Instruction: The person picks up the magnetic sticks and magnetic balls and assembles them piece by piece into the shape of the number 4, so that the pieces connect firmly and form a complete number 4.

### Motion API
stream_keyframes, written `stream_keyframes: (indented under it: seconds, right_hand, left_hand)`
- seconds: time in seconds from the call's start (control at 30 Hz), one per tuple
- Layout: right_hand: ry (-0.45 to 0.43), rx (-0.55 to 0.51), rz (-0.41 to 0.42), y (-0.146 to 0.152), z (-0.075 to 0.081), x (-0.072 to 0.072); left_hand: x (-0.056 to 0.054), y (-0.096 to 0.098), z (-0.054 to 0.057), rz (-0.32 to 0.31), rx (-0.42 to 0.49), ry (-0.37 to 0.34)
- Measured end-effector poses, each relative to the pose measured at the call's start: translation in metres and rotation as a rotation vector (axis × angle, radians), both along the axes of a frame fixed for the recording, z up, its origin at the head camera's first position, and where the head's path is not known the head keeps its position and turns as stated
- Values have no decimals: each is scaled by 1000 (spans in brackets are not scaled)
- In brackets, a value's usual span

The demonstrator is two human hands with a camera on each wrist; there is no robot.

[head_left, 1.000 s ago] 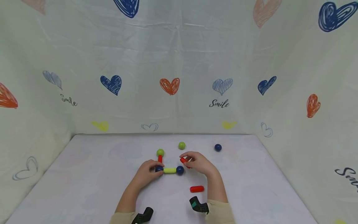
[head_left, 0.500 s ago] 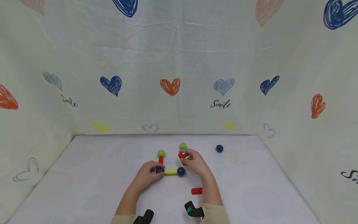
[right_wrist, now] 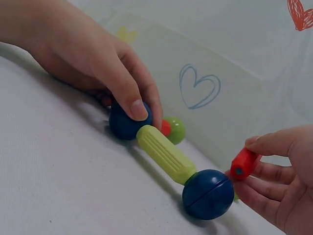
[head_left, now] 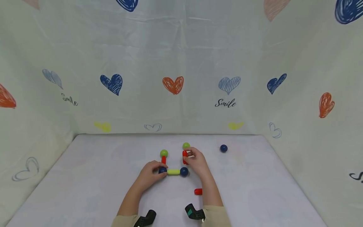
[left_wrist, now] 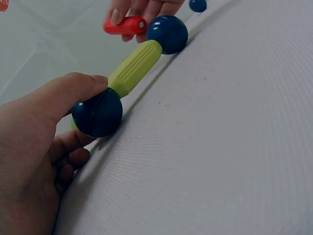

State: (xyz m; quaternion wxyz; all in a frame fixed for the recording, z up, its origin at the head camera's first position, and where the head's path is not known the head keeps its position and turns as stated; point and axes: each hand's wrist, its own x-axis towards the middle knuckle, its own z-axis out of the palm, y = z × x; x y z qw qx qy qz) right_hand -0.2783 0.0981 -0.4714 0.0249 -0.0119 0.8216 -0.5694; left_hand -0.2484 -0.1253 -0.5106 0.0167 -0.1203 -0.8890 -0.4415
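My left hand (head_left: 151,173) pinches the left blue ball (left_wrist: 98,115) between thumb and fingers. A yellow-green rod (right_wrist: 166,154) joins that ball to a second blue ball (right_wrist: 208,194) on the right. From the left ball a red rod (head_left: 163,160) runs away from me to a green ball (head_left: 164,153). In my right hand (head_left: 197,160) a loose red rod (left_wrist: 125,25) is pinched by thumb and fingers, its end with a small metallic spot facing the right blue ball. In the head view that rod lies between this ball and a loose green ball (head_left: 186,145).
Another blue ball (head_left: 223,148) lies at the back right of the white table (head_left: 85,176). A second loose red rod (head_left: 198,191) is partly hidden by my right forearm. A white cloth wall (head_left: 141,104) with printed hearts stands behind the table.
My right hand has moved left and away from me with the red rod, which has turned from slanted to nearly straight. The left hand keeps its grip on the blue ball.
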Motion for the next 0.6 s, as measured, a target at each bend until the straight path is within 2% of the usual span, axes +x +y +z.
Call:
stream_keyframes:
  seconds: [0.3, 0.6]
  right_hand:
    - [-14, -9, -49, -2, -4, -2]
    - [-37, 6, -36, -1, -14, -2]
  left_hand:
    - [2, 3, 1, 21, -9, -7]
    - [5, 5, -1, 26, -17, 3]
